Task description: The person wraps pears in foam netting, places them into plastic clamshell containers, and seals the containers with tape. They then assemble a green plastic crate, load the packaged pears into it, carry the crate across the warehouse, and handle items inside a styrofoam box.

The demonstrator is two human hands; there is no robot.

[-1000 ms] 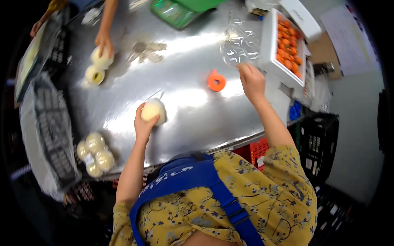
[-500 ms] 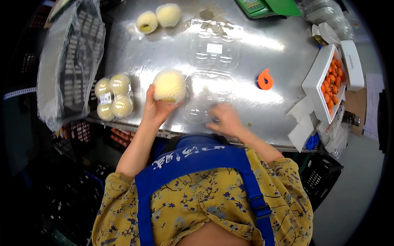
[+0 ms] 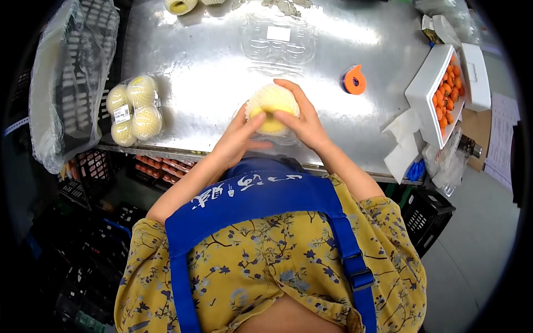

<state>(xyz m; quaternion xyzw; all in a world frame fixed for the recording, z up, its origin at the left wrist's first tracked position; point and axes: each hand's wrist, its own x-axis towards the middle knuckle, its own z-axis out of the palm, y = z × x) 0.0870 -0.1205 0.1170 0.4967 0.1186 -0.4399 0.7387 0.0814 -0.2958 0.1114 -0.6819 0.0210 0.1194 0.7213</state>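
Between both hands I hold a round yellow fruit in a white foam net (image 3: 272, 100), its bare yellow side facing me. My left hand (image 3: 237, 137) grips it from the left, thumb on the front. My right hand (image 3: 304, 119) wraps the right side, with its thumb also pressed on the front. Beneath the fruit, a clear plastic clamshell (image 3: 288, 139) is mostly hidden by it and my hands. Farther back lies another clear clamshell with a white label (image 3: 278, 33). To the left sits a clear pack of several netted fruits (image 3: 145, 123).
An orange tape dispenser (image 3: 354, 80) stands right of centre on the metal table (image 3: 194, 72). A white foam box (image 3: 416, 89) of small orange fruits is at the right edge. A plastic-lined crate (image 3: 72, 77) is at left. Loose netted fruit (image 3: 180, 5) lies at the back.
The netted fruit moved right, over the near clamshell. My right hand left the clamshell and joined my left on the fruit. The view shifted, so the table appears higher.
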